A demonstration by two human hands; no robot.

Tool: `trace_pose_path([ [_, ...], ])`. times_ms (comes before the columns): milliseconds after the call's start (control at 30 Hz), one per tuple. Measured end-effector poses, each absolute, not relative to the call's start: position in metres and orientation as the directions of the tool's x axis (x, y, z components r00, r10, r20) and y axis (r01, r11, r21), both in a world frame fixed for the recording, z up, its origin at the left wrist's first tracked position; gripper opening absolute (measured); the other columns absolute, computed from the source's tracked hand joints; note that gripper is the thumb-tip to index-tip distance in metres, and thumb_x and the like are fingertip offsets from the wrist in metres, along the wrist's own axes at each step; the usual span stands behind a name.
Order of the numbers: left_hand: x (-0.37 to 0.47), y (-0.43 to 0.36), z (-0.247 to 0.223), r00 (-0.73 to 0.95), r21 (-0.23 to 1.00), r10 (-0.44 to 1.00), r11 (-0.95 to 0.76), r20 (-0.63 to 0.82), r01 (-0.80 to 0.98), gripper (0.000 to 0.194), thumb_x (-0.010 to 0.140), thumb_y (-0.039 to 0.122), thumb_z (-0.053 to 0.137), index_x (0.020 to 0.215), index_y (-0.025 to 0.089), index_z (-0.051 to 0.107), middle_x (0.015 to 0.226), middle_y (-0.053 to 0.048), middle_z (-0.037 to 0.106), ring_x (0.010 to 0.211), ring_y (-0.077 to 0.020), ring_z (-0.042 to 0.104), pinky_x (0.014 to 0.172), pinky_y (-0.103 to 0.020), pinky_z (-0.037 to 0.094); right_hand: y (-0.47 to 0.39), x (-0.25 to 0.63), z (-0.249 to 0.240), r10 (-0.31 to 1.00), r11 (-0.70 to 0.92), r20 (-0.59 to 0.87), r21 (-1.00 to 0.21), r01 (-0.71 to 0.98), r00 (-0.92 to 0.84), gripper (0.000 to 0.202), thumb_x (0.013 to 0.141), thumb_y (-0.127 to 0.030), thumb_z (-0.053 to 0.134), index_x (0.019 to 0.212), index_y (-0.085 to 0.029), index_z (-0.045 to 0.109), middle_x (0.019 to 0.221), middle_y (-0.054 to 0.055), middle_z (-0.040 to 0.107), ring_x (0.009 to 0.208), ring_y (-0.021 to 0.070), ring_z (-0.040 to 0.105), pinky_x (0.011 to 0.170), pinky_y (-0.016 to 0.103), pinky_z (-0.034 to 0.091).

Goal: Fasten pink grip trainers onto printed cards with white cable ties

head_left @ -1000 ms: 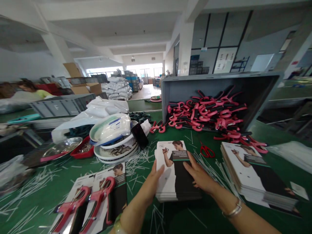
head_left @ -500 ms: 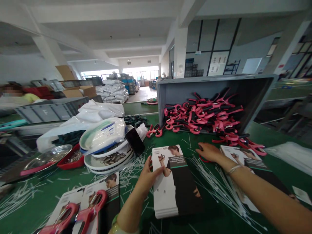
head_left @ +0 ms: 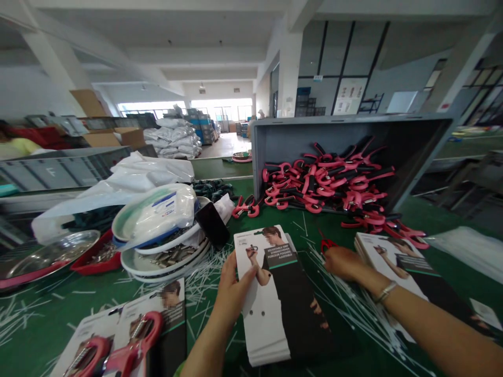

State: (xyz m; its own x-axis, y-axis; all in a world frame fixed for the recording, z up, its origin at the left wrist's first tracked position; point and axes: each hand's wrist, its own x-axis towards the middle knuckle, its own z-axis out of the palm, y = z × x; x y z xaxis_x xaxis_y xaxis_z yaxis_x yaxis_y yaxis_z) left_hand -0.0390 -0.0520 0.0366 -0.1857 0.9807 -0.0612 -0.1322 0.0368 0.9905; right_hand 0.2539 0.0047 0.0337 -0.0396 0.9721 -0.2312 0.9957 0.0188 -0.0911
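At near left, two pink hand grips (head_left: 131, 348) lie on printed cards. Next, the left hand (head_left: 231, 288) clamps the left edge of the card stack (head_left: 261, 301), thumb on top, fingers at the side. The stack lies near the middle of the green table, and since a moment ago its upper cards have skewed, baring a lower corner at far right. Its long axis runs near to far, the slotted end pointing far and slightly left (the print reads upright from the near side). To its right, the right hand (head_left: 342, 263) has left the stack for the white ties (head_left: 356, 309) beside the red scissors (head_left: 327, 244), so the left hand alone steadies the cards. Whether its fingers pinch anything I cannot tell. Another pile of cards (head_left: 403, 262) lies farther right.
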Motion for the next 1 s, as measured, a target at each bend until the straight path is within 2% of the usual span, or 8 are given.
trace_pose_path([
  [100,-0.042,-0.055,0.044,-0.262,0.993,0.960,-0.081,0.100,0.082,0.045,0.059,0.027,0.077,0.103,0.023,0.067,0.118,-0.008,0.061,0.120,-0.0314,0.046,0.101,-0.038,0.034,0.007,0.274,0.040,0.972,0.001,-0.228,-0.233,0.973,-0.055,0.022,0.073,-0.025,0.054,0.060,-0.016,0.068,0.067,0.007,0.068,0.068,0.0199,0.062,0.059,0.026,0.042],
  [233,-0.043,-0.055,0.048,-0.080,0.998,0.996,-0.048,0.045,-0.037,0.050,0.064,0.032,0.074,0.111,0.022,0.061,0.109,-0.007,0.067,0.098,-0.0271,0.061,0.082,-0.033,0.048,0.004,0.294,0.042,0.975,-0.058,-0.220,-0.428,0.902,-0.042,0.027,0.072,-0.037,0.054,0.059,-0.017,0.066,0.057,0.002,0.063,0.053,0.0131,0.054,0.047,0.022,0.036],
  [433,-0.045,-0.055,0.046,-0.049,0.992,0.997,0.055,-0.060,-0.110,0.066,0.064,0.042,0.074,0.120,0.017,0.048,0.091,-0.008,0.071,0.072,-0.0224,0.067,0.061,-0.028,0.050,0.001,0.305,0.041,0.980,-0.127,-0.198,-0.626,0.769,0.001,0.030,0.067,-0.043,0.055,0.057,-0.016,0.063,0.056,0.002,0.061,0.044,0.0088,0.045,0.043,0.021,0.033],
  [567,-0.043,-0.057,0.049,-0.075,0.992,0.995,0.062,-0.070,-0.110,0.063,0.067,0.041,0.072,0.118,0.017,0.046,0.096,-0.009,0.069,0.075,-0.0217,0.066,0.061,-0.027,0.051,0.000,0.308,0.050,0.972,-0.186,-0.232,-0.685,0.705,0.031,0.030,0.065,-0.044,0.057,0.057,-0.015,0.062,0.049,0.000,0.056,0.037,0.0063,0.037,0.037,0.020,0.025],
  [667,-0.042,-0.061,0.059,-0.026,0.971,0.994,0.099,-0.107,-0.217,0.070,0.065,0.037,0.074,0.124,0.018,0.042,0.104,-0.009,0.067,0.079,-0.0219,0.067,0.065,-0.029,0.052,-0.002,0.307,0.064,0.962,-0.249,-0.263,-0.749,0.614,0.069,0.034,0.066,-0.048,0.055,0.064,-0.015,0.063,0.044,-0.002,0.049,0.035,0.0052,0.029,0.035,0.020,0.016],
  [833,-0.041,-0.068,0.071,0.125,0.935,0.981,0.182,-0.150,-0.303,0.087,0.055,0.025,0.081,0.130,0.022,0.037,0.101,-0.008,0.069,0.078,-0.0232,0.068,0.068,-0.032,0.053,-0.011,0.280,0.088,0.973,-0.214,-0.229,-0.901,0.376,0.006,0.036,0.061,-0.050,0.062,0.069,-0.015,0.060,0.059,0.000,0.056,0.043,0.0048,0.035,0.037,0.019,0.015],
  [900,-0.040,-0.068,0.069,0.106,0.928,0.983,0.174,-0.147,-0.329,0.080,0.054,0.025,0.082,0.125,0.020,0.044,0.095,-0.007,0.070,0.073,-0.0218,0.067,0.065,-0.031,0.052,-0.016,0.260,0.095,0.973,-0.200,-0.222,-0.946,0.257,-0.059,0.036,0.059,-0.048,0.067,0.069,-0.015,0.059,0.062,0.000,0.057,0.043,0.0038,0.035,0.037,0.018,0.015],
  [1000,-0.035,-0.068,0.062,0.035,0.920,0.991,0.136,-0.132,-0.367,0.054,0.058,0.029,0.079,0.104,0.014,0.056,0.087,-0.007,0.070,0.066,-0.0179,0.065,0.062,-0.028,0.050,-0.027,0.229,0.103,0.963,-0.210,-0.233,-0.964,0.163,-0.135,0.036,0.059,-0.046,0.070,0.071,-0.015,0.057,0.061,-0.001,0.058,0.042,0.0027,0.036,0.037,0.018,0.013],
])
